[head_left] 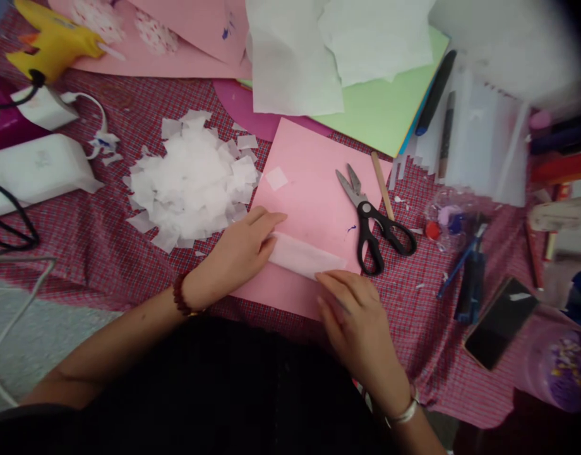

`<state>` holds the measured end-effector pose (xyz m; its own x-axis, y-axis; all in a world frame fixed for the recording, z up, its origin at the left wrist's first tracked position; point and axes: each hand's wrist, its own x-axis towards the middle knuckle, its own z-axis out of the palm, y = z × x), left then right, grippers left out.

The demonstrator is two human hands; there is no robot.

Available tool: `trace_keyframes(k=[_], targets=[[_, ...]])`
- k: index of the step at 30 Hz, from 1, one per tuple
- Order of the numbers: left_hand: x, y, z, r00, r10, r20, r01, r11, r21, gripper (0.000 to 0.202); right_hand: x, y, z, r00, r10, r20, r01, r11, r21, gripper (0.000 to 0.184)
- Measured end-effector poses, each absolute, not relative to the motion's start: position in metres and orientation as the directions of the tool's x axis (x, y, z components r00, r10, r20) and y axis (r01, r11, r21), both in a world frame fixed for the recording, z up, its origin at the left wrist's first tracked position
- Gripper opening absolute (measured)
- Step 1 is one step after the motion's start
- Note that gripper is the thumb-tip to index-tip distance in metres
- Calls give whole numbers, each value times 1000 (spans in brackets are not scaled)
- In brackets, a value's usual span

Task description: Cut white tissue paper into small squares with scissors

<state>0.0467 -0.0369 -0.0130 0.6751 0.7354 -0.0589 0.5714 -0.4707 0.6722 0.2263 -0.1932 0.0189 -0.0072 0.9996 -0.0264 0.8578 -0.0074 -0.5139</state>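
The left hand [238, 256] rests at the left end of the strip [304, 254], thumb against its edge and forefinger stretched out just beyond; whether it pinches the paper or only presses it cannot be told. The right hand [359, 309] has its fingertips at the strip's right end, the thumb set apart below; a thin greyish line shows by those fingers, too blurred to name, so its grip cannot be told either. The strip lies between them on the pink sheet [314, 189], pale and thin, seemingly folded into a narrow band. To handle it well, the left hand should anchor its end with light, even pressure while the right lines up the long edges and smooths along the band, away from the anchor, so that no layer skews or puckers. Such thin paper probably wrinkles or tears under a hard tug, so the fingers do better to press than to pull. The sheet makes a smooth base; the counter [408, 303], with its rumpled cloth, would serve worse. The scissors [365, 207] lie partly open on the sheet's right side, by the stick [382, 183], far enough off not to snag the strip. A loose square [276, 179] sits above the left hand, and the pile [191, 183] of white pieces lies close by; a sweeping elbow or sleeve could scatter it.
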Motion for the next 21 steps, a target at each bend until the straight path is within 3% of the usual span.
trace_keyframes(k=[5, 10, 13, 15, 18, 21], targets=[[45, -38, -13, 679, 733, -40, 547, -469, 694, 37, 220, -186, 4, -47, 987, -153, 922, -16, -387, 37], [38, -39, -12, 607, 793, -49, 421, -269, 866, 34, 220, -186, 4, -23, 985, -170, 926, -43, -374, 34], [34, -42, -8, 598, 799, -67, 418, -239, 877, 39, 220, -186, 4, -7, 984, -179, 922, -62, -381, 34], [33, -46, -5, 613, 790, -13, 494, -370, 787, 46, 221, -186, 3, 0, 985, -174, 920, -68, -386, 34], [33, -53, -2, 650, 754, 95, 622, -600, 504, 46, 221, -186, 2, 4, 986, -164, 915, -70, -398, 33], [34, -61, -2, 794, 591, 143, 500, -768, 401, 34, 221, -185, 1, 6, 987, -158, 909, -71, -411, 32]])
